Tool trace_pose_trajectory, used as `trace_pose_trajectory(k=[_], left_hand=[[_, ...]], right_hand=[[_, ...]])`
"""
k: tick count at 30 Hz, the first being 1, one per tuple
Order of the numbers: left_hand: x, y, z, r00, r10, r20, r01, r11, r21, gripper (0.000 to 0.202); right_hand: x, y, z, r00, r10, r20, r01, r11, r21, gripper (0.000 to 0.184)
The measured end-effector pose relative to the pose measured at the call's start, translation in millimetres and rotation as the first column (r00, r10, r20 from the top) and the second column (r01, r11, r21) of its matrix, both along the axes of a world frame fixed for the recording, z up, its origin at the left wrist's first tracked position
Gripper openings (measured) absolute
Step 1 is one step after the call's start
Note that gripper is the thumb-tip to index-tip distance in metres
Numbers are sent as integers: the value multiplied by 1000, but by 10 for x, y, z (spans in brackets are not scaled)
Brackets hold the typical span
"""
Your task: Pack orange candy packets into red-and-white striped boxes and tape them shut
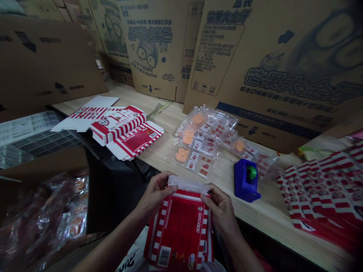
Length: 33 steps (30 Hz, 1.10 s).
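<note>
My left hand and my right hand both grip the top edge of a flattened red-and-white striped carton, held upright in front of me. A white flap of the carton stands between my hands, pinched by my fingers. The carton's lower end shows a barcode panel. Just beyond my right hand, a blue tape dispenser with a green core sits on the light wooden table. Clear plastic packets of orange and red stickers lie past my hands.
Partly folded striped cartons lie on the table's left part, and a flat stack of them lies at the right. Large printed cardboard sheets stand along the back. Down at the left, an open box holds shiny plastic bags.
</note>
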<state>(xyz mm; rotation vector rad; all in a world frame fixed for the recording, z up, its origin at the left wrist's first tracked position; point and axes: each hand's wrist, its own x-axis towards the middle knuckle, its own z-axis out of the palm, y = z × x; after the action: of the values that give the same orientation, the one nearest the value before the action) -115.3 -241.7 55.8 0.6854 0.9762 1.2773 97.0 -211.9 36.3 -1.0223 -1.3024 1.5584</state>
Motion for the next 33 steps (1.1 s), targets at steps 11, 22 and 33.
trace_pose_trajectory(k=[11,22,33], left_hand=[[-126,-13,70,957,-71,-283,112,985,133,25],[-244,139,284,797,-220,-562,313,947,74,17],[-313,383,270,773,-433,-463,492,871,6,26]], right_hand=[[67,12,23,984,50,171,-80,981,174,26],[21,212,364,935,135,329,-182,976,117,16],[40,251,387,927,189,325,-247,958,147,22]])
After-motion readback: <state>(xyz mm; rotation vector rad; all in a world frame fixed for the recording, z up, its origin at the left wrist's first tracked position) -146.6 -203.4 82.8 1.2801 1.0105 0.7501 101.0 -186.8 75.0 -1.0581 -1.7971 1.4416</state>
